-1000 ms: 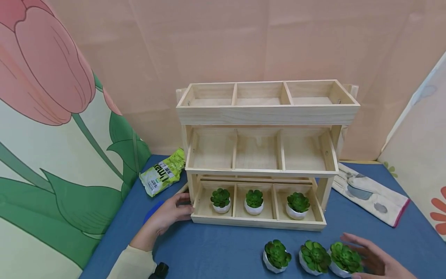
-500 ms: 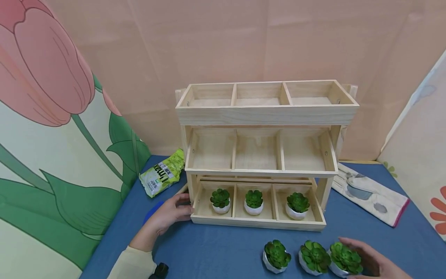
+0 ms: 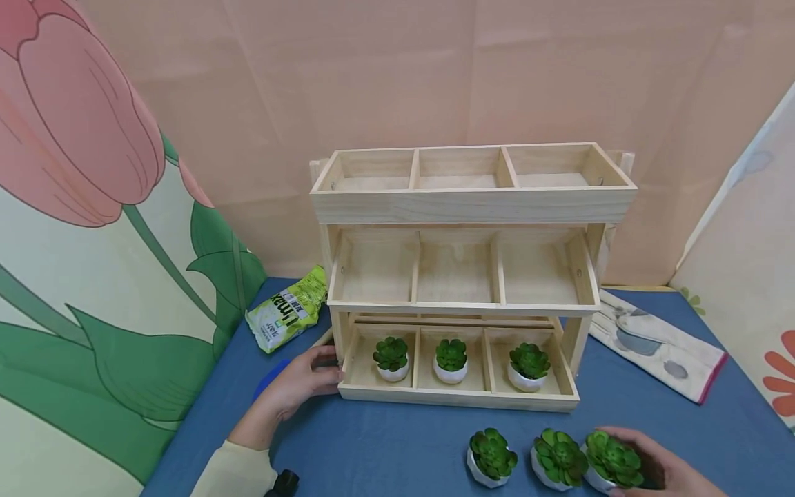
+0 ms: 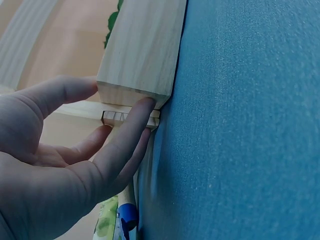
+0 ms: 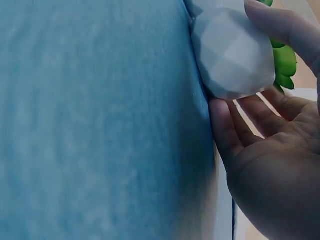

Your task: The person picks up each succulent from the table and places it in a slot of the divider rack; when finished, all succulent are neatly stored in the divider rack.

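Three tiers of wooden trays form a shelf [image 3: 472, 207]. My left hand [image 3: 292, 390] touches the left end of its bottom tray [image 3: 459, 399]; in the left wrist view the thumb and fingers of that hand [image 4: 85, 145] lie spread against the tray's corner [image 4: 140, 55]. Around the rightmost loose succulent [image 3: 613, 459] curls my right hand [image 3: 667, 466]. The right wrist view has its white faceted pot [image 5: 235, 55] between the thumb and fingers of the hand [image 5: 280, 145], at the blue surface. Beside it stand two more potted succulents, one close [image 3: 561, 457] and one farther left [image 3: 492, 453].
Each bottom compartment holds a potted succulent: left [image 3: 391, 354], middle [image 3: 450, 355] and right [image 3: 529, 362]. A green packet [image 3: 287, 310] lies left of the shelf, and a folded patterned cloth [image 3: 658, 345] to its right. A blue-ended stick [image 4: 127, 212] is below the left hand.
My right hand has moved slightly left and its fingers and thumb have come in around the rightmost succulent's pot. The left hand stays at the tray's end.
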`<action>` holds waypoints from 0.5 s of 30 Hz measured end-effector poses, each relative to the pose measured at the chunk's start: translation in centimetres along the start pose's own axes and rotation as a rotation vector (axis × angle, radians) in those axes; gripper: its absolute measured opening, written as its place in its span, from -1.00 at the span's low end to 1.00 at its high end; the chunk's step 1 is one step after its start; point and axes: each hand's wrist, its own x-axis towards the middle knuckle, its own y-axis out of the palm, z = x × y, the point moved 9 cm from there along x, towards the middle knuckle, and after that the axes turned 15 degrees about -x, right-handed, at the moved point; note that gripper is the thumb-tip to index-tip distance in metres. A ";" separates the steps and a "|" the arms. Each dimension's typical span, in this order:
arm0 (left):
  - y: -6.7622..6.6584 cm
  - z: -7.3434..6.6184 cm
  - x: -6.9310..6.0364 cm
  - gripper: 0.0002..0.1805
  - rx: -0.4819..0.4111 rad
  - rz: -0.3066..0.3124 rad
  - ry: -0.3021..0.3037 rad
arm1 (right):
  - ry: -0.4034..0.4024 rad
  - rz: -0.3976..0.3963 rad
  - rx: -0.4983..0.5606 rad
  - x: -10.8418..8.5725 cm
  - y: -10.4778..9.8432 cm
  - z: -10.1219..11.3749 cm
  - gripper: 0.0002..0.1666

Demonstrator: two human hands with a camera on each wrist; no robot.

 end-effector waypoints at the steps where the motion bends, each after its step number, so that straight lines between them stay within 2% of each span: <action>1: 0.0 0.0 0.0 -0.17 0.000 0.001 0.000 | 0.017 0.002 0.008 0.0 0.0 -0.2 -0.21; 4: 0.0 0.0 0.0 -0.16 0.000 0.005 0.000 | 0.043 0.021 0.053 0.1 0.2 -0.4 -0.23; 9: 0.0 0.1 0.1 -0.16 -0.001 0.012 0.003 | 0.015 0.048 0.114 0.3 0.5 0.0 -0.20; 12: -0.1 0.1 0.1 -0.15 -0.004 0.012 0.006 | 0.026 0.031 0.095 0.3 0.4 0.0 -0.20; 15: -0.1 0.1 0.1 -0.15 -0.006 0.009 0.007 | 0.077 -0.010 0.050 0.3 0.2 -0.2 -0.23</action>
